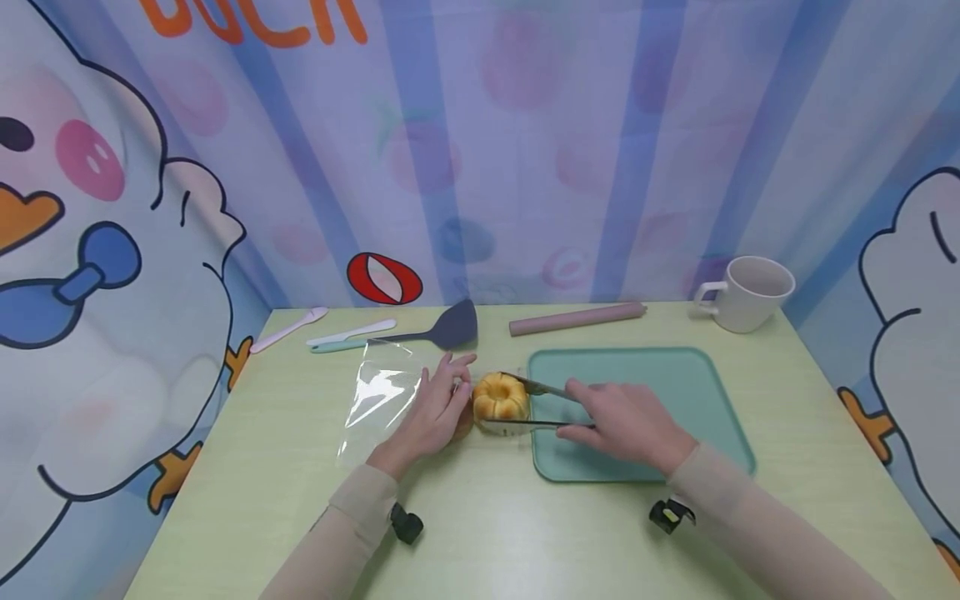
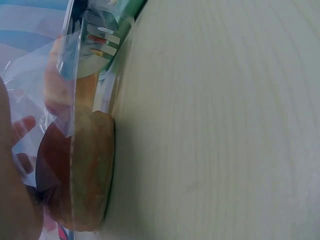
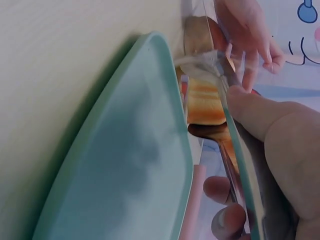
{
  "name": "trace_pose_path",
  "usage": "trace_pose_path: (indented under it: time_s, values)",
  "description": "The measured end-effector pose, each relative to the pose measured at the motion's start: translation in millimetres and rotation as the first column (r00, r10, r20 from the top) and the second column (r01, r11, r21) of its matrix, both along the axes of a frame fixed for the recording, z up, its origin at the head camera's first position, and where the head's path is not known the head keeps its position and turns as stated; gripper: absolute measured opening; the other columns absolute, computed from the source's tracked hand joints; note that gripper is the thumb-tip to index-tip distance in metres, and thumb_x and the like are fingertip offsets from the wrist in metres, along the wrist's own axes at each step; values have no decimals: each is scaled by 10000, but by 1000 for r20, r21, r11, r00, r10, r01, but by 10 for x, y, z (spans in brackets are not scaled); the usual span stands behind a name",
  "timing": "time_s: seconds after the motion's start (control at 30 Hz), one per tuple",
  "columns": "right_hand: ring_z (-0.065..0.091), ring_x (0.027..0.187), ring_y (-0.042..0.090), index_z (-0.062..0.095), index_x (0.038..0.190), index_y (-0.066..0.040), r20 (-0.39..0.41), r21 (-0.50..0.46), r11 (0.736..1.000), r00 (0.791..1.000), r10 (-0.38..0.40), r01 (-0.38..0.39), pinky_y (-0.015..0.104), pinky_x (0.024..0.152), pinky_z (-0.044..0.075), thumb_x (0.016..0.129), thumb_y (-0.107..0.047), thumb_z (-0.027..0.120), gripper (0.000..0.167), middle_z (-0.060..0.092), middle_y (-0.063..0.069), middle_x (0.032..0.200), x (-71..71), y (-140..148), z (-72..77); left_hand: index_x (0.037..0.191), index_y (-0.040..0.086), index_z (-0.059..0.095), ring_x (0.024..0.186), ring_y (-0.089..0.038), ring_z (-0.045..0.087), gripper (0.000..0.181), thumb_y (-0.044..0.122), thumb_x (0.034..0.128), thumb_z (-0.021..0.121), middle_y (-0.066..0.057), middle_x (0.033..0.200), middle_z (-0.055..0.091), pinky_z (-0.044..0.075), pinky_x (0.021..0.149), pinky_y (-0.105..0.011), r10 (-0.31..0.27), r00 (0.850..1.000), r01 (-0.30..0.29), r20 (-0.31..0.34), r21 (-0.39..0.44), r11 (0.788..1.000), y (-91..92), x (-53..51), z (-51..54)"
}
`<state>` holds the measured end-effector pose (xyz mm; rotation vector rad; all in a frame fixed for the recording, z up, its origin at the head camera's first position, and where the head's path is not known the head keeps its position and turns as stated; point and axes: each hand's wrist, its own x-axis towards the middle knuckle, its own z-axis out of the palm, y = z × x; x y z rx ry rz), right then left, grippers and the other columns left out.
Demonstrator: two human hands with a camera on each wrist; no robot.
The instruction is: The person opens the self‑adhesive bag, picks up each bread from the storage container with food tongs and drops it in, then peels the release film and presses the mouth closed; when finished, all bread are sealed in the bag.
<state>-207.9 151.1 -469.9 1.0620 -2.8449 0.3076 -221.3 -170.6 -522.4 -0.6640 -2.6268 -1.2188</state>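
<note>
Here, golden ridged bread [image 1: 501, 410] sits between tongs [image 1: 553, 391] pinched in the right grip [image 1: 626, 422]; left grip [image 1: 435, 408] unclear.

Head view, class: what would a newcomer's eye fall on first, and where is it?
Probably the golden ring-shaped roll near the middle of the picture, between the two arms of the tongs in the right grip. Next might come the turquoise tray just right of it, then the large white cartoon bird on the left of the backdrop.
</note>
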Motion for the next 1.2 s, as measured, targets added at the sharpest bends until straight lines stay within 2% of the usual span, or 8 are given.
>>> trace_pose_path:
  time_s: [0.27, 0.53, 0.73, 0.9, 1.07, 1.2]
  values:
    - [320, 445, 35, 534, 1009, -181, -18, -9, 1000, 1000, -5, 5, 211, 394, 179, 948, -575, 717, 439, 385, -109, 571, 46, -42, -1, 1087, 154, 509, 1557, -492, 258, 184, 279, 1133, 382, -124, 1572, 530, 33, 1210, -771, 7, 1000, -7, 7, 11, 1000, 36, -14, 15]
    - [330, 458, 45, 516, 979, -193, -42, 5, 1000, 999, 25, -25, 227, 401, 199, 937, -565, 737, 435, 389, -109, 585, 43, -53, 2, 1079, 147, 495, 1521, -511, 330, 190, 268, 1128, 356, -117, 1527, 582, 40, 1215, -766, -10, 998, 6, -69, -66, 998, 100, -35, 9]
    - [312, 453, 48, 495, 949, -195, -49, 2, 1000, 999, 13, -13, 232, 406, 172, 942, -580, 722, 447, 373, -102, 577, 53, -70, 1, 1090, 134, 493, 1516, -506, 345, 215, 279, 1125, 337, -127, 1517, 590, 62, 1221, -756, -4, 996, -4, -92, -90, 996, 128, -25, 23]
    - [342, 452, 40, 544, 1013, -179, -52, -16, 1000, 998, -19, 18, 220, 388, 180, 941, -600, 710, 458, 396, -110, 581, 87, -97, -25, 1100, 138, 500, 1520, -502, 340, 222, 291, 1127, 340, -117, 1525, 585, 77, 1227, -747, 3, 997, -9, -81, -83, 997, 132, -18, 28]
    - [358, 454, 38, 598, 1103, -141, -31, -29, 999, 999, -24, 23, 216, 383, 198, 932, -595, 725, 502, 414, -111, 581, 113, -132, -63, 1108, 145, 519, 1532, -446, 352, 258, 323, 1130, 333, -77, 1528, 585, 89, 1255, -694, 39, 998, -43, -54, -67, 997, 116, -26, 28]
    - [367, 456, 36, 608, 1135, -131, -11, -33, 999, 999, -30, 29, 222, 378, 226, 925, -602, 730, 530, 421, -113, 588, 125, -134, -95, 1110, 124, 534, 1527, -450, 360, 266, 303, 1129, 338, -78, 1527, 581, 92, 1250, -703, 44, 998, -46, -46, -45, 998, 99, -33, 16]
